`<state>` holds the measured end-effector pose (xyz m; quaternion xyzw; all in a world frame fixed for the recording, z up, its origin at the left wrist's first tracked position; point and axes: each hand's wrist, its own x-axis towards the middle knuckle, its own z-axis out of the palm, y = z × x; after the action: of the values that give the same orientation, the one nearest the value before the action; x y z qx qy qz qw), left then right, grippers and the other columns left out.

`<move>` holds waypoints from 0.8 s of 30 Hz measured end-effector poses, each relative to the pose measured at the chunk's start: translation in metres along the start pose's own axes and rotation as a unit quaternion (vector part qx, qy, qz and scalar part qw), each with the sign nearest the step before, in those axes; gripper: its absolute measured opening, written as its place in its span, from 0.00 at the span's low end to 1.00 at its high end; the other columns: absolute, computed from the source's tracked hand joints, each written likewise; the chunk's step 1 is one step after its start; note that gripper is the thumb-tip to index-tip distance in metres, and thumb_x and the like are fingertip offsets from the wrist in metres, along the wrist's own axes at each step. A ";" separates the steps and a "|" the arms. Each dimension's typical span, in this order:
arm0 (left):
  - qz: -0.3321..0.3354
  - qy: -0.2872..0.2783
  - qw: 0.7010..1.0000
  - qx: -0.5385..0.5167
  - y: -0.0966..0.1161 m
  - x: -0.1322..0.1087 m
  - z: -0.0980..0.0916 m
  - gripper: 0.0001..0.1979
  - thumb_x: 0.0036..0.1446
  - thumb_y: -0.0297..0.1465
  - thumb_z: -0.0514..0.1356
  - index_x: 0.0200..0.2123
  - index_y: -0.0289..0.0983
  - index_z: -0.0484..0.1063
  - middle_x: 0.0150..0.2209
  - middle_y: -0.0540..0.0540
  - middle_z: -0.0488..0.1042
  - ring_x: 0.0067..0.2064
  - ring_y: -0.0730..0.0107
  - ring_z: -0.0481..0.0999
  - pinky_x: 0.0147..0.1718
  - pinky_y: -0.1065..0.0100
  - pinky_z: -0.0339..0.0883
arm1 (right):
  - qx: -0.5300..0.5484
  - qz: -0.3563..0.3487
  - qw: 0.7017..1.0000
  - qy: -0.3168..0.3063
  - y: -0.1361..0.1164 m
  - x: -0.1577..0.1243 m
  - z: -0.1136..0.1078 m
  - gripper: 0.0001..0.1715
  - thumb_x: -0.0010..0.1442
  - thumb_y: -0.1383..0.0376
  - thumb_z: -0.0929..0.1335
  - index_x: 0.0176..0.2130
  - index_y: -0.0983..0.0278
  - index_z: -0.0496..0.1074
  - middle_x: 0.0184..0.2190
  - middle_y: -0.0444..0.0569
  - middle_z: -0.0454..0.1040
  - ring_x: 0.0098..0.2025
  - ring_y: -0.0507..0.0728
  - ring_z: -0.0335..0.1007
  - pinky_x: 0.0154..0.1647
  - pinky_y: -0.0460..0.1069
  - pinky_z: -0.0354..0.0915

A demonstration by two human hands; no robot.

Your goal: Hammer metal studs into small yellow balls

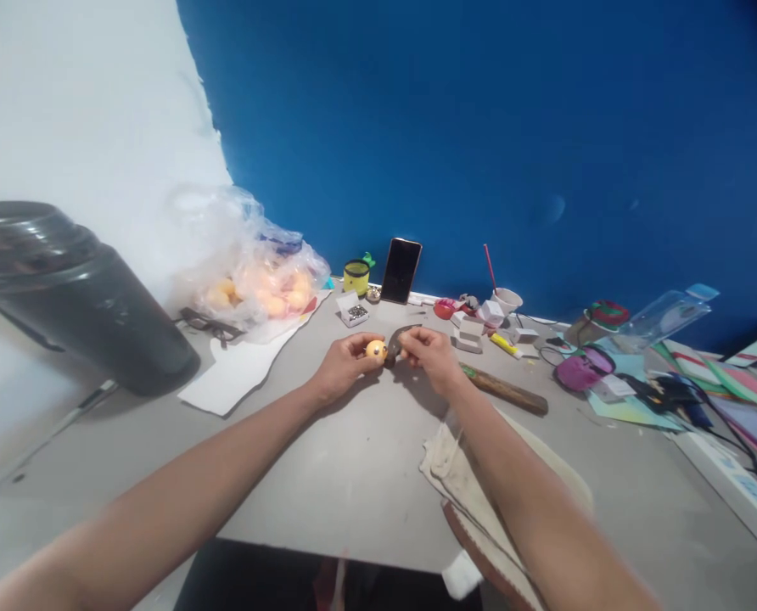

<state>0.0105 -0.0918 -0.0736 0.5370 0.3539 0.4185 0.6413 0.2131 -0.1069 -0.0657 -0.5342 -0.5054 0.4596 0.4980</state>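
Observation:
My left hand (345, 367) is closed around a small orange-yellow ball (374, 349) with dark spots on it, above the middle of the grey table. Just to its right, my right hand (430, 355) is closed, thumb and fingertips pinched together; whatever they hold is too small to make out. Between the hands lies a dark hammer head (391, 351), close to the ball. Its wooden handle (509, 392) extends to the right, passing behind my right wrist. An open white box (354, 314) of small metallic pieces stands beyond my left hand.
A phone (401, 270) leans against the blue wall. Plastic bags with orange balls (283, 293) and a large dark bottle (92, 297) stand left. Small boxes, a yellow tube (504, 344) and a paper cup (507, 299) sit right. Cloth (455, 467) lies under my right forearm.

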 end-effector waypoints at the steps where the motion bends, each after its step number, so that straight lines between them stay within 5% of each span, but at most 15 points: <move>1: -0.003 0.010 1.000 -0.005 0.000 0.001 -0.002 0.24 0.45 0.34 0.75 0.46 0.35 0.79 0.36 0.46 0.80 0.30 0.72 0.76 0.33 0.66 0.73 | -0.071 -0.028 0.996 0.037 -0.002 0.001 -0.004 0.20 0.57 0.48 0.74 0.33 0.62 0.77 0.28 0.48 0.77 0.27 0.53 0.67 0.31 0.50 0.66; 3: -0.008 0.020 1.000 -0.015 -0.001 0.004 -0.005 0.24 0.45 0.32 0.74 0.47 0.36 0.78 0.35 0.48 0.79 0.29 0.74 0.74 0.32 0.67 0.72 | -0.259 -0.074 0.961 0.069 -0.005 0.000 -0.010 0.15 0.60 0.52 0.72 0.36 0.62 0.78 0.35 0.51 0.79 0.36 0.58 0.72 0.40 0.52 0.67; 6: -0.002 0.019 1.000 -0.015 0.000 0.006 -0.007 0.26 0.43 0.31 0.74 0.48 0.36 0.77 0.31 0.51 0.76 0.27 0.76 0.72 0.30 0.70 0.69 | -0.521 -0.085 0.849 0.032 -0.008 -0.004 -0.015 0.19 0.59 0.54 0.74 0.45 0.63 0.79 0.45 0.57 0.78 0.50 0.65 0.72 0.50 0.55 0.64; 9: 0.016 0.034 0.999 0.003 0.001 0.006 -0.008 0.25 0.42 0.32 0.74 0.46 0.37 0.76 0.32 0.51 0.76 0.28 0.76 0.72 0.28 0.70 0.69 | -0.627 -0.053 0.777 0.013 -0.008 -0.008 -0.014 0.21 0.64 0.53 0.72 0.49 0.64 0.78 0.49 0.61 0.77 0.54 0.68 0.70 0.51 0.56 0.63; 12: 0.049 0.056 0.996 0.044 0.002 0.005 -0.009 0.25 0.42 0.33 0.74 0.46 0.37 0.76 0.38 0.47 0.79 0.33 0.70 0.77 0.29 0.69 0.72 | -0.650 -0.041 0.759 0.016 -0.007 -0.008 -0.013 0.16 0.68 0.56 0.69 0.46 0.65 0.78 0.49 0.62 0.77 0.54 0.68 0.71 0.49 0.56 0.63; 18: 0.069 0.070 0.989 0.108 0.009 0.005 -0.011 0.15 0.45 0.31 0.70 0.38 0.35 0.76 0.32 0.47 0.78 0.30 0.68 0.77 0.29 0.67 0.74 | -0.609 -0.030 0.787 0.098 -0.017 -0.008 -0.018 0.17 0.69 0.55 0.69 0.51 0.63 0.72 0.36 0.54 0.80 0.38 0.63 0.76 0.39 0.53 0.63; 24: 0.052 0.051 0.988 0.139 0.008 0.006 -0.011 0.16 0.46 0.33 0.69 0.40 0.34 0.78 0.34 0.47 0.79 0.33 0.66 0.78 0.32 0.65 0.75 | -0.576 -0.257 0.739 0.236 -0.022 -0.016 -0.017 0.14 0.70 0.58 0.68 0.49 0.65 0.74 0.40 0.56 0.81 0.41 0.61 0.76 0.39 0.51 0.62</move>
<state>0.0014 -0.0814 -0.0673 0.6166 0.4129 0.4247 0.5186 0.2277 -0.1239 -0.0424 -0.6602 -0.6581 -0.2058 0.2980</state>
